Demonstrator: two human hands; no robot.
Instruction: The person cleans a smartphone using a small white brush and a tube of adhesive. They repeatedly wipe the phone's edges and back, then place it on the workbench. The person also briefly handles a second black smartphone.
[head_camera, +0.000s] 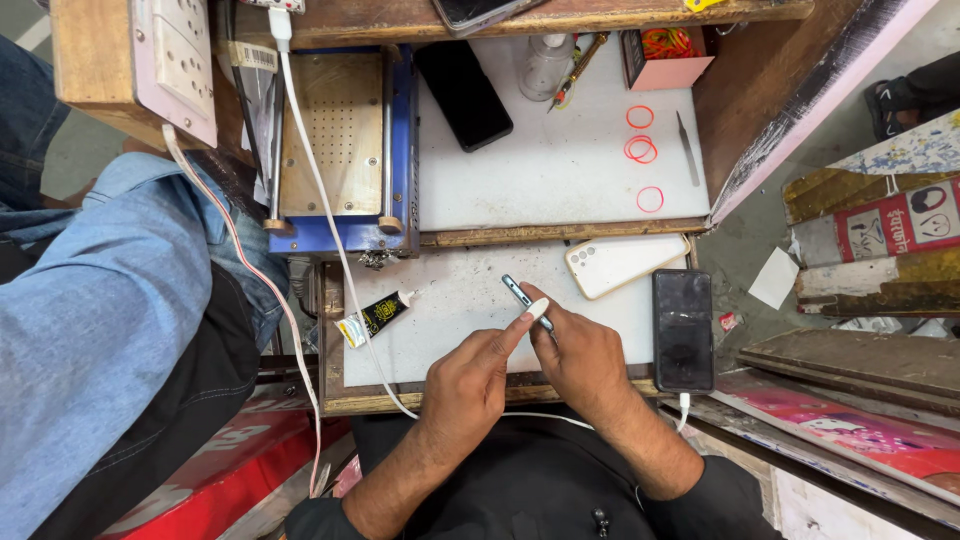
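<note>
Cramped and cluttered, the workspace is a wooden bench with a white tabletop (560, 170) on two levels, seen from above. On the left a person in a blue denim sleeve (100, 300) stands close by. At the far left of the tabletop sits a blue machine with a perforated metal plate (340, 140), and a white cable (330, 230) runs across it towards the near edge. A dark phone (463, 95) lies face up on the far level, beside a clear bottle (545, 65). On the near level a phone in a white case (625, 263) lies at a slant, and just right of it a black phone (683, 328) lies with a cable plugged into its near end. A small glue tube (375, 317) lies on the left of the near level. Red rubber bands (641, 150) are scattered on the far right, next to a small box (665, 50) holding more of them.

Both hands meet over the middle of the near level. The left hand (465, 385) has its grip closed, pinching a small white pick (538, 308) between thumb and forefinger. The right hand (580, 360) grips a thin dark phone frame (522, 296), held edge-up above the tabletop, with the pick touching its edge.
</note>
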